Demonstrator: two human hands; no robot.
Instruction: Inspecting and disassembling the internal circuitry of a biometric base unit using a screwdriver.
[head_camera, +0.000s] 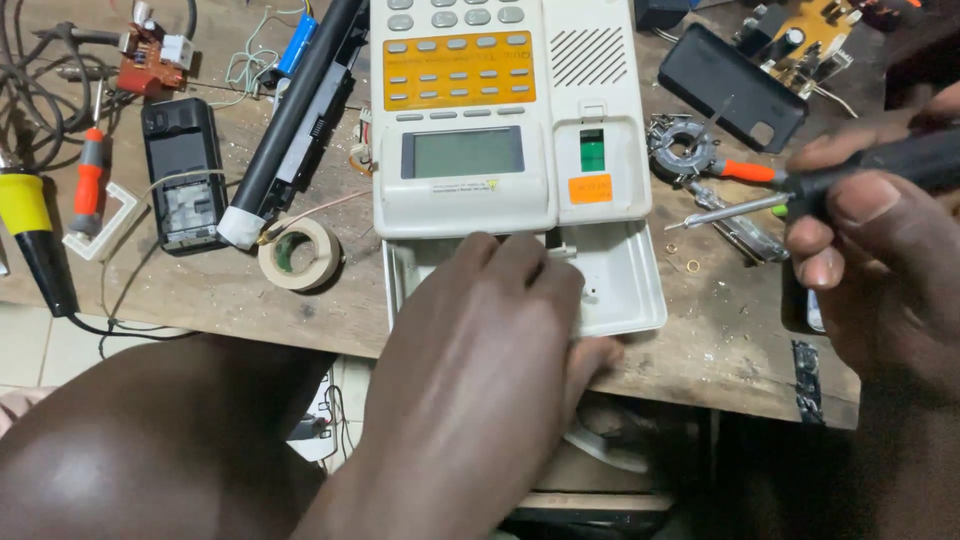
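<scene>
Resting flat on the lower tray of a cream desk telephone (510, 120), the person's left hand (490, 340) has its fingers held close together, the tips touching the edge where the phone's body meets the open compartment; it grips nothing. The phone lies face up on a worn wooden workbench (700, 350), its orange keypad panel and grey display pointing toward the person. The right hand (880, 250) is curled around the dark handle of a screwdriver (800, 195), whose thin metal shaft points left, its tip hovering just beside the phone's right edge. Near that tip lies an orange-handled tool (745, 170) on a metal ring. To the left of the phone sit a roll of tape (300, 255), a long black battery pack (295, 115) and an opened black mobile phone (183, 175).
</scene>
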